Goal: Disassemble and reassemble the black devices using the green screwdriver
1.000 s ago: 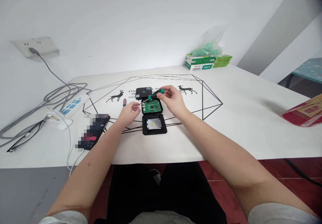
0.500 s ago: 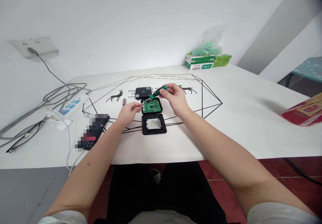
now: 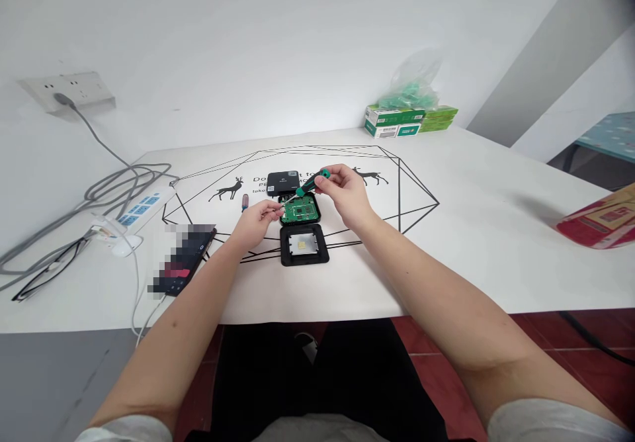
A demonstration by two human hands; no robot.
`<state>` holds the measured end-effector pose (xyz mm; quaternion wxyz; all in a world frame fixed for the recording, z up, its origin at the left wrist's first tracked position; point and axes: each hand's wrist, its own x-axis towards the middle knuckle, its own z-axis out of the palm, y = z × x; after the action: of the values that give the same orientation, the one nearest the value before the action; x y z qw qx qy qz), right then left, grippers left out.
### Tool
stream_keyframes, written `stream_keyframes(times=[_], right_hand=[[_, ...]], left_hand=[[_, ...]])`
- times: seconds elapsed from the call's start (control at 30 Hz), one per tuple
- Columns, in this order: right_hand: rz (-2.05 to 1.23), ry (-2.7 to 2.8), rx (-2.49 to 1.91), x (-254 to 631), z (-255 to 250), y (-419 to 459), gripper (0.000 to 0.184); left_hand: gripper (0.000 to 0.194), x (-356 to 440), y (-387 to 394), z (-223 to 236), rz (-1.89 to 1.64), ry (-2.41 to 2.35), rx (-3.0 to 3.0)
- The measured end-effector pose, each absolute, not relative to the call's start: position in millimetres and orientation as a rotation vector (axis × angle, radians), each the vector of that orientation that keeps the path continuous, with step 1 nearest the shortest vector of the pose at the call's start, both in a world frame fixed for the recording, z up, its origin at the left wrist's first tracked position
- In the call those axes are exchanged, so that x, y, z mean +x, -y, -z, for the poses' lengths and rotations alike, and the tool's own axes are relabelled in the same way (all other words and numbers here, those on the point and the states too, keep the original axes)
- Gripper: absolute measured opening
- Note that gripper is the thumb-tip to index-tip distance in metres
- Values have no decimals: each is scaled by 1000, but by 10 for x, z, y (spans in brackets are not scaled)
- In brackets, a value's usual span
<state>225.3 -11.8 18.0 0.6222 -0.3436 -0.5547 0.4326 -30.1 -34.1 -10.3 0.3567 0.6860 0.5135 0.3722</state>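
Head view: right hand [image 3: 346, 196] grips green-and-black screwdriver [image 3: 310, 184] over green circuit board [image 3: 303, 212]; left hand [image 3: 254, 222], hold unclear. Tip-aiming, probably; steadiness next.

Both arms out front, converging: left forearm [image 3: 183, 323] angled inward, right forearm [image 3: 421, 280] likewise. Left hand [image 3: 255, 223] lower, fingers curled, tips bunched near the thumb, pointing toward the person's right. Right hand [image 3: 346, 194] slightly farther out, thumb and fingers in a pinch grip. Hands near each other, not touching.
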Motion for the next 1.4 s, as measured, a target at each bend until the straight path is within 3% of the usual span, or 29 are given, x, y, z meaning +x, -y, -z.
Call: stream_keyframes(times=[1.13,1.4], right_hand=[[-897,1621,-580,2191,-230,356,58],[-771,1758,-504,2026,-187,433,50]], left_hand=[[20,-198,534,-38,-711,-1240,2058],[16,-174,557,-74,-609,-1148,2064]])
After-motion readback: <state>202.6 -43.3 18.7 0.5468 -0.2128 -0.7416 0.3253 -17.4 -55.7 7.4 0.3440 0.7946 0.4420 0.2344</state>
